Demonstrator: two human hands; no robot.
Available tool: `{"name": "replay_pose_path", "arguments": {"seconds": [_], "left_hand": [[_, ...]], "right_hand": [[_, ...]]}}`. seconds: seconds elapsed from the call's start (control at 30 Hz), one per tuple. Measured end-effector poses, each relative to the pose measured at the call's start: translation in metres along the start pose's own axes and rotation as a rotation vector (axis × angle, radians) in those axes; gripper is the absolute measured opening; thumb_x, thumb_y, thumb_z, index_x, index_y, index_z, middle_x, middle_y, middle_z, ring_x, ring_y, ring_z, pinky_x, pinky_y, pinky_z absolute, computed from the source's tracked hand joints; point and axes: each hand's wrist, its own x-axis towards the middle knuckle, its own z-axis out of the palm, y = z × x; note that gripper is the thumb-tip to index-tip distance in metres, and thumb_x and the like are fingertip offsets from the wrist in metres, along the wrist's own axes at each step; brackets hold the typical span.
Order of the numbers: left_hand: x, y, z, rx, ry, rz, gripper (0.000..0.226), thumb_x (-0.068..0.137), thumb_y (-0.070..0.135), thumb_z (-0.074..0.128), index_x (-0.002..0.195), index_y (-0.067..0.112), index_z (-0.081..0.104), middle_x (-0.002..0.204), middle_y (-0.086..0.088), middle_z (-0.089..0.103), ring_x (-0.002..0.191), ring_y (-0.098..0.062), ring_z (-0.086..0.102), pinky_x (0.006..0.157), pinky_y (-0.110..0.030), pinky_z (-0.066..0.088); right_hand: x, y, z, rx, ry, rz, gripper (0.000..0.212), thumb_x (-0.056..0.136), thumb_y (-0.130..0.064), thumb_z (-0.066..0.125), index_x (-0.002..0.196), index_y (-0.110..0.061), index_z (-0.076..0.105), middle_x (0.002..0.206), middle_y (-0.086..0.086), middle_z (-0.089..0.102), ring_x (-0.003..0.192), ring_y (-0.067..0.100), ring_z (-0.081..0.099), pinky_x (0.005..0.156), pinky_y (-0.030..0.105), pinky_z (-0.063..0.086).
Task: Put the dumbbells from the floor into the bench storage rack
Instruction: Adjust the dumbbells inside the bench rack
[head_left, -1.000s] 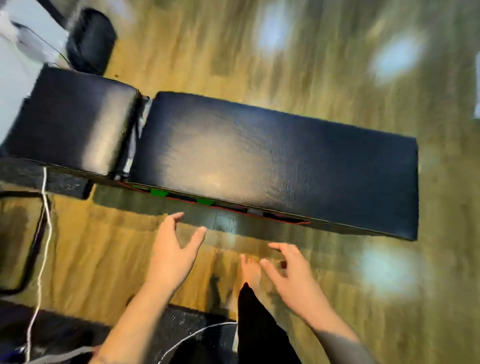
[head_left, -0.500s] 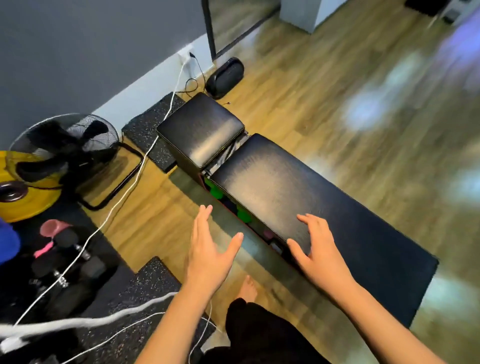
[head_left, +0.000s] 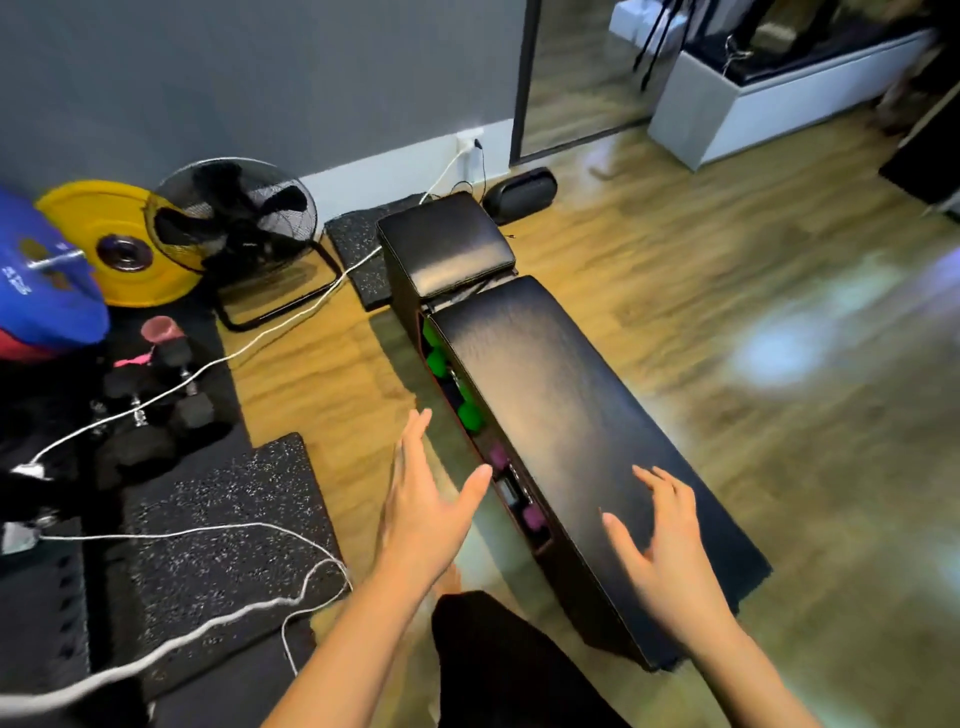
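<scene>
A black padded bench (head_left: 561, 415) runs from the middle toward the lower right. Along its left side is an open storage rack (head_left: 483, 457) holding green dumbbells (head_left: 470, 413) and purple dumbbells (head_left: 532, 517). My left hand (head_left: 426, 504) hovers open beside the rack, holding nothing. My right hand (head_left: 662, 535) is open with fingers spread over the bench pad. Black hex dumbbells (head_left: 171, 400) and a pink dumbbell (head_left: 158, 332) lie on the dark mat at the left.
A black floor fan (head_left: 234, 228) stands at the left, next to a yellow weight plate (head_left: 104, 244) and a blue plate (head_left: 36, 291). White cables (head_left: 208, 535) cross speckled rubber mats (head_left: 223, 525). A black speaker (head_left: 519, 193) sits by the wall.
The view has swung up and to the left, bringing the fan, plates and floor dumbbells into sight. Both hands stay open; the right has moved over the bench pad.
</scene>
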Motion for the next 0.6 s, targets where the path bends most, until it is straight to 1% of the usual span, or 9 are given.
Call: {"name": "replay_pose_path", "arguments": {"seconds": [0.07, 0.13, 0.2, 0.27, 0.33, 0.4, 0.47, 0.5, 0.6], "left_hand": [[-0.031, 0.013, 0.017, -0.019, -0.006, 0.001, 0.084, 0.084, 0.045, 0.067, 0.150, 0.033, 0.016, 0.160, 0.009, 0.017, 0.146, -0.007, 0.017, 0.114, -0.022, 0.016], [-0.058, 0.022, 0.035, -0.039, -0.007, 0.032, 0.084, 0.083, 0.049, 0.065, 0.150, 0.035, 0.015, 0.160, 0.012, 0.015, 0.146, -0.002, 0.015, 0.114, -0.021, 0.014], [-0.080, 0.034, 0.056, -0.030, -0.004, 0.067, 0.085, 0.082, 0.052, 0.063, 0.150, 0.034, 0.015, 0.160, 0.014, 0.014, 0.146, 0.001, 0.013, 0.115, -0.020, 0.014], [-0.099, 0.041, 0.080, -0.007, 0.005, 0.067, 0.086, 0.082, 0.054, 0.063, 0.151, 0.032, 0.015, 0.160, 0.015, 0.013, 0.145, 0.002, 0.013, 0.114, -0.019, 0.013], [-0.120, 0.050, 0.110, -0.016, 0.013, 0.054, 0.087, 0.081, 0.055, 0.063, 0.151, 0.032, 0.015, 0.160, 0.016, 0.011, 0.143, 0.007, 0.012, 0.111, -0.014, 0.014], [-0.138, 0.065, 0.146, -0.026, 0.013, 0.042, 0.088, 0.082, 0.055, 0.063, 0.152, 0.033, 0.014, 0.160, 0.018, 0.010, 0.140, 0.011, 0.011, 0.108, -0.012, 0.014], [-0.152, 0.083, 0.183, -0.046, 0.035, 0.032, 0.087, 0.083, 0.050, 0.065, 0.152, 0.031, 0.015, 0.160, 0.016, 0.012, 0.142, 0.008, 0.013, 0.110, -0.014, 0.014], [-0.158, 0.096, 0.202, -0.060, 0.067, 0.035, 0.086, 0.084, 0.047, 0.066, 0.152, 0.030, 0.015, 0.160, 0.014, 0.014, 0.143, 0.004, 0.014, 0.111, -0.015, 0.014], [-0.172, 0.135, 0.255, -0.138, 0.196, -0.030, 0.083, 0.086, 0.042, 0.068, 0.151, 0.030, 0.017, 0.160, 0.010, 0.017, 0.144, -0.004, 0.020, 0.113, -0.020, 0.019]], "right_hand": [[-0.024, 0.020, -0.023, 0.011, 0.017, 0.010, 0.067, 0.084, -0.061, 0.050, 0.143, -0.034, 0.032, 0.148, -0.011, 0.025, 0.134, 0.021, 0.038, 0.096, 0.042, 0.049], [-0.041, 0.036, -0.041, 0.049, 0.044, 0.003, 0.067, 0.084, -0.063, 0.048, 0.142, -0.033, 0.035, 0.146, -0.007, 0.028, 0.137, 0.020, 0.035, 0.098, 0.047, 0.047], [-0.050, 0.047, -0.062, 0.091, 0.083, -0.026, 0.064, 0.086, -0.052, 0.058, 0.142, -0.030, 0.037, 0.145, -0.004, 0.030, 0.136, 0.022, 0.038, 0.102, 0.051, 0.045], [-0.058, 0.059, -0.082, 0.123, 0.101, -0.041, 0.062, 0.087, -0.034, 0.066, 0.142, -0.022, 0.040, 0.145, 0.001, 0.033, 0.138, 0.019, 0.035, 0.109, 0.051, 0.038], [-0.071, 0.075, -0.109, 0.137, 0.120, -0.115, 0.063, 0.086, -0.031, 0.067, 0.142, -0.021, 0.041, 0.146, -0.001, 0.032, 0.139, 0.016, 0.034, 0.109, 0.050, 0.039], [-0.086, 0.100, -0.140, 0.134, 0.127, -0.179, 0.065, 0.085, -0.039, 0.064, 0.144, -0.027, 0.039, 0.149, -0.007, 0.028, 0.137, 0.018, 0.039, 0.105, 0.043, 0.043], [-0.100, 0.131, -0.173, 0.127, 0.123, -0.219, 0.064, 0.084, -0.042, 0.062, 0.142, -0.033, 0.039, 0.150, -0.013, 0.026, 0.132, 0.018, 0.044, 0.098, 0.028, 0.045], [-0.105, 0.148, -0.191, 0.123, 0.126, -0.251, 0.063, 0.083, -0.043, 0.062, 0.141, -0.035, 0.039, 0.150, -0.014, 0.026, 0.130, 0.017, 0.046, 0.095, 0.024, 0.046], [-0.121, 0.200, -0.245, 0.061, 0.100, -0.308, 0.064, 0.081, -0.047, 0.060, 0.141, -0.040, 0.038, 0.149, -0.018, 0.024, 0.131, 0.022, 0.047, 0.096, 0.042, 0.048]]}}
